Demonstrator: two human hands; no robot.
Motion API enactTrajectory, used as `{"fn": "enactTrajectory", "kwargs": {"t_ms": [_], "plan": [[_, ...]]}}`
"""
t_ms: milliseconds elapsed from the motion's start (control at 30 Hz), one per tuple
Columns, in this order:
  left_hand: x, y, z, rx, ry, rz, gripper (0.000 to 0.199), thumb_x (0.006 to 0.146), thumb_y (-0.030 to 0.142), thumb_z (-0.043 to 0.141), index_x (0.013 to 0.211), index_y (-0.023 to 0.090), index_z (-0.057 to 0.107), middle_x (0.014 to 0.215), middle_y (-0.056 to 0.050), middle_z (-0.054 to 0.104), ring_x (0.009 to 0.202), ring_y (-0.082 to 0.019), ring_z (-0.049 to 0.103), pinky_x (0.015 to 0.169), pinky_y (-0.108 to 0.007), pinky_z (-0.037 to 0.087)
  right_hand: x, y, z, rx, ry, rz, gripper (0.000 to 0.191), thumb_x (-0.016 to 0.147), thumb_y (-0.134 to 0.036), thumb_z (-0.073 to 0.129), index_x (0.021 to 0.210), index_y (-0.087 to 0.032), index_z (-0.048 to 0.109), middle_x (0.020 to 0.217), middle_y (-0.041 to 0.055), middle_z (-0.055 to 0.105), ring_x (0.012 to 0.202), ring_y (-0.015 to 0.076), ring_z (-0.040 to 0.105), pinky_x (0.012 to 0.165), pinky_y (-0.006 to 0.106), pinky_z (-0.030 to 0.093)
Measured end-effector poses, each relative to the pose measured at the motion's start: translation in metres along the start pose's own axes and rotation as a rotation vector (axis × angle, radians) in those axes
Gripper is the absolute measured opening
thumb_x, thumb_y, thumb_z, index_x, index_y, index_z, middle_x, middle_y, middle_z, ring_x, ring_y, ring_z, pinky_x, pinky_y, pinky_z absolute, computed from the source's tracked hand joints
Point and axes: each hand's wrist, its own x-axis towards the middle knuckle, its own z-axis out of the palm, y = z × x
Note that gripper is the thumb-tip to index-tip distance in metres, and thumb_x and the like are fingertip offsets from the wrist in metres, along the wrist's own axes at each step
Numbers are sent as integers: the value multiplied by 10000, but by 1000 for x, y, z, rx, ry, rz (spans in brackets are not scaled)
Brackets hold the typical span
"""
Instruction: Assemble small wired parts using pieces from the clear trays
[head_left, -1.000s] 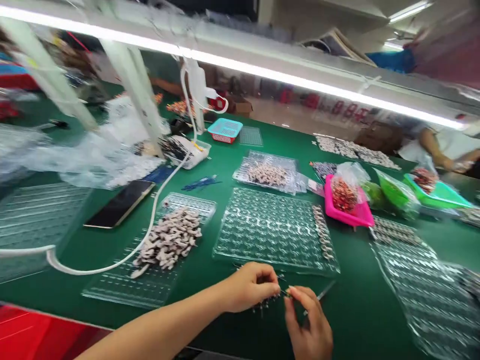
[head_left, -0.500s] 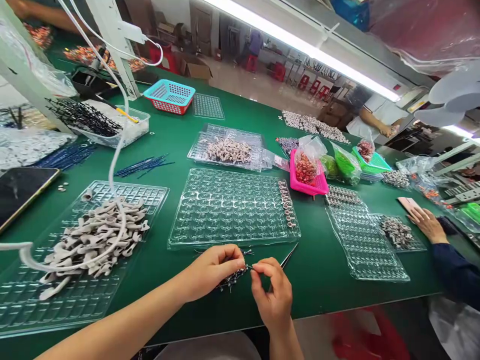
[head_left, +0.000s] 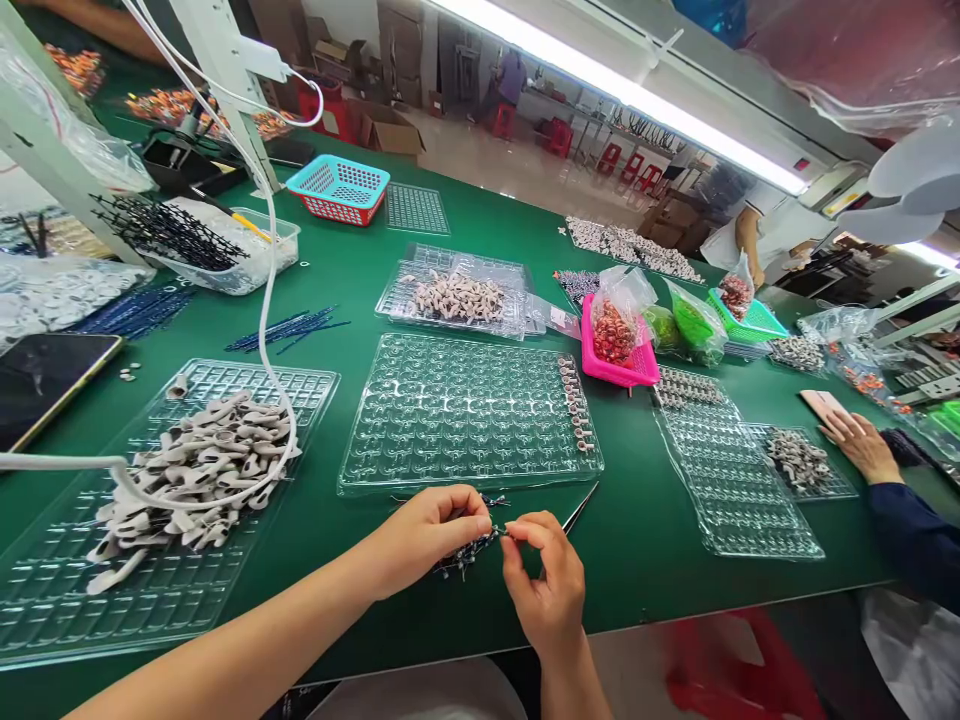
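Note:
My left hand [head_left: 442, 535] is closed in a pinch near the table's front edge, over a small pile of dark blue and white pieces [head_left: 461, 562]. Just to its right, my right hand [head_left: 546, 570] pinches at a tiny part between thumb and forefinger, too small to name. The fingertips of both hands nearly meet. Behind my right hand, metal tweezers [head_left: 580, 508] lie on the green table. Beyond my hands is a clear moulded tray [head_left: 465, 410], with a column of small beige pieces [head_left: 576, 405] at its right side.
At left, beige curved parts [head_left: 202, 460] lie on another tray, crossed by a white cable [head_left: 268, 300]. A phone [head_left: 52, 375] is at far left. Behind stand a pink basket [head_left: 619, 370] and a blue basket [head_left: 341, 185]. A co-worker's hand [head_left: 862, 450] is at right.
The white cable has shifted to the right over the beige parts. At the far side, a person's arm has moved towards the green basket. My hands hold nearly the same pose.

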Motion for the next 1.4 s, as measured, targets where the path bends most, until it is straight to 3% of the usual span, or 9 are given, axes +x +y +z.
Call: {"fn": "enactTrajectory", "kwargs": {"t_ms": [467,667,867,1133,1400], "plan": [[1,-7,1,-324,-44,-59,299,768,387,712,758,143,539,567,90,372,505,-56,254,496,-227,157,0,-1,-1,-58,18,-61,211,889,-56,575,1042,-202,589,876,44,654,817,159,645,706,297,554],[2,-5,5,-419,-18,-76,363,608,375,815,709,142,556,529,78,439,445,-41,312,459,-230,151,-1,5,1,-112,76,-101,97,898,-180,617,982,-218,646,867,48,703,764,171,698,698,281,579],[4,-9,3,-485,-68,-49,394,576,361,865,690,146,555,514,76,475,416,-32,317,438,-226,161,0,10,5,-106,136,-104,90,900,-308,637,896,-225,669,791,30,711,685,164,711,647,248,575],[3,-10,4,-498,-93,-25,412,583,361,889,704,136,565,560,68,489,433,-34,337,447,-228,171,-3,3,-1,-54,30,47,44,913,-239,601,924,-223,640,853,42,695,718,160,686,663,249,554],[0,-10,2,-496,-144,10,374,690,375,848,727,137,561,572,83,410,491,-43,289,493,-237,158,-4,-1,-5,109,-58,130,119,920,-140,550,994,-227,584,871,20,631,806,139,630,696,245,507]]}}
